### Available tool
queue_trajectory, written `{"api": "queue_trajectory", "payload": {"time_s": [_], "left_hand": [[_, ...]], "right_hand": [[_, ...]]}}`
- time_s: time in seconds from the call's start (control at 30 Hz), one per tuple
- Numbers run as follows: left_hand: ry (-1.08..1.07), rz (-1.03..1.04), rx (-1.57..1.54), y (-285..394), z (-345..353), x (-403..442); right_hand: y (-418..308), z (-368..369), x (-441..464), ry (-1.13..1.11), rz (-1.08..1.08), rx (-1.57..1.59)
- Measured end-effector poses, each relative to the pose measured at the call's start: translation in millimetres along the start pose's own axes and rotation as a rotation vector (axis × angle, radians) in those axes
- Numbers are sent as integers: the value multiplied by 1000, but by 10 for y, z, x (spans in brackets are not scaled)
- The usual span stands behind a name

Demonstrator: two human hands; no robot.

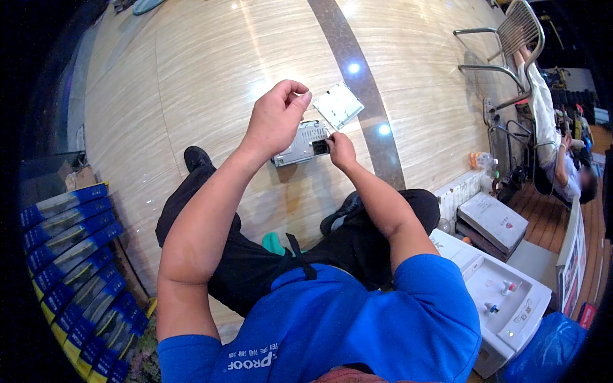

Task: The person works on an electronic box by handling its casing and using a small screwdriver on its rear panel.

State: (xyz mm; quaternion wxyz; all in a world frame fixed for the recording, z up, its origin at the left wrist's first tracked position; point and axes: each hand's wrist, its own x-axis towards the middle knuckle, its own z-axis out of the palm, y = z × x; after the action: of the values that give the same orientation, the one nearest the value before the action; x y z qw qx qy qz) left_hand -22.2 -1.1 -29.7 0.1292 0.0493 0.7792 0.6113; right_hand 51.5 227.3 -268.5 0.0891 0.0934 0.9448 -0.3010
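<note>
A silver metal-cased electronic unit with vent slots and a dark opening sits on the floor in front of me. My left hand is raised over its left end. The thumb and forefinger of that hand are pinched together; whatever lies between them is too small to make out. At the unit's right end, by the dark opening, the fingers of my right hand are closed on its edge. A flat, pale metal plate with small holes and notches lies just beyond the unit.
Stacked blue-and-yellow boxes stand at left. On the right are a white water dispenser, a grey box, a plastic bottle and a metal chair. Another person sits at the far right. A dark stripe crosses the tiled floor.
</note>
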Motion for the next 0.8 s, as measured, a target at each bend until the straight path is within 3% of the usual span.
{"api": "queue_trajectory", "payload": {"time_s": [0.8], "left_hand": [[-22,-20,44,55,-13,-31]], "right_hand": [[-155,-84,-9,-102,-19,-244]]}}
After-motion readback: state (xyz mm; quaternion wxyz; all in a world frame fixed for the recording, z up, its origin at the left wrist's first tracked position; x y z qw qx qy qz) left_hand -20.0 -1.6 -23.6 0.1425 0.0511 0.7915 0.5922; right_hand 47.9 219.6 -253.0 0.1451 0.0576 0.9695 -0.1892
